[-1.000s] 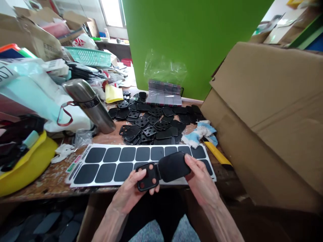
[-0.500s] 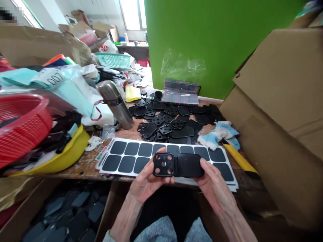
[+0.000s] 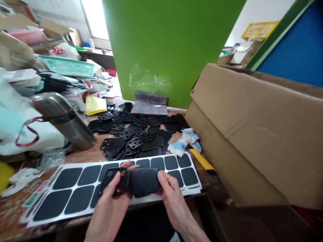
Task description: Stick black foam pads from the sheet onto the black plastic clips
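Both hands hold a black hinged plastic piece [image 3: 145, 179] over the front of the table, opened out flat. My left hand [image 3: 112, 201] is closed round the half with round holes, its thumb lying across the front and its fingers behind. My right hand [image 3: 174, 196] pinches the outer edge of the smooth, solid half between thumb and fingers. Under the piece lie sheets of dark rounded-square stickers [image 3: 80, 198] on white backing. Beyond them is a heap of similar black plastic pieces [image 3: 135, 132], some with holes and some plain.
A steel flask [image 3: 68, 121] stands left of the heap, near a yellow paper [image 3: 96, 105]. To the right are a blue-and-white cloth [image 3: 185, 141], a yellow-handled tool [image 3: 202, 161] and a large cardboard box [image 3: 252, 134]. A green panel [image 3: 166, 43] rises behind.
The view has turned to the right. My left thumb has moved across the front of the holed half, while both hands still hold the hinged piece.
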### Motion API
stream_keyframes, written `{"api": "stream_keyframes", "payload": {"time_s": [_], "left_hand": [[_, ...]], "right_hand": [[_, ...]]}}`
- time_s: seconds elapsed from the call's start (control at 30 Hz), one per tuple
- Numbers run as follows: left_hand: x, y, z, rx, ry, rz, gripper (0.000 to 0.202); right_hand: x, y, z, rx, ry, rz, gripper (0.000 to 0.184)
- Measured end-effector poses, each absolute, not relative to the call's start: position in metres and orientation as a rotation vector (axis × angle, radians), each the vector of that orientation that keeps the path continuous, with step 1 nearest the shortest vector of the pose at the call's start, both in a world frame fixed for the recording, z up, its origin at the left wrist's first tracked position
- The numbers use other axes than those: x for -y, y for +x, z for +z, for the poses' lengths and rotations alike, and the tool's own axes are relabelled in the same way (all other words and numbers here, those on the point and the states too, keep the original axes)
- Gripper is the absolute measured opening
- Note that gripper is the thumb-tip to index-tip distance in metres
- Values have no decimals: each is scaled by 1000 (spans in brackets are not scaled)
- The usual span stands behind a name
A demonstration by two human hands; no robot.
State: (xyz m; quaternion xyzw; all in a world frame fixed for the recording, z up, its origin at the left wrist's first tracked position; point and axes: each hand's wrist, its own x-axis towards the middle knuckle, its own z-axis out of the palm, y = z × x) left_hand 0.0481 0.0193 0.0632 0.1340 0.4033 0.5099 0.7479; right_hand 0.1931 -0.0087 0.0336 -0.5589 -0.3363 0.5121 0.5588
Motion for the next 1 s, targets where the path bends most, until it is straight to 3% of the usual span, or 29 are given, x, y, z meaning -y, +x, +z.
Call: {"api": "stream_keyframes", "payload": {"time_s": [0.07, 0.13, 0.23, 0.43, 0.63, 0.73, 0.83, 1.0], "left_hand": [[-25, 41, 66, -936, 263, 1086, 40], [-30, 33, 71, -996, 291, 1058, 39], [-34, 27, 79, -1041, 369, 1040, 39], [-45, 31, 87, -963, 503, 1100, 29], [-49, 36, 90, -878, 697, 1172, 22], [-51, 41, 84, -971, 883, 1172, 21], [-51, 47, 79, -1069, 1086, 1146, 21], [-48, 52, 81, -1162, 1447, 1095, 20]], "right_hand": [[1, 223, 36, 1308, -1617, 774, 34], [-7, 264, 36, 1617, -2036, 31, 36], [-19, 320, 22, 1597, -2255, -208, 33], [-19, 354, -6, 1746, -2397, -319, 29], [2, 355, 7, 1637, -2468, -310, 22], [10, 336, 29, 1642, -2240, -198, 32], [13, 289, 58, 1830, -1861, 60, 26], [6, 210, 90, 2093, -1607, -20, 24]]}}
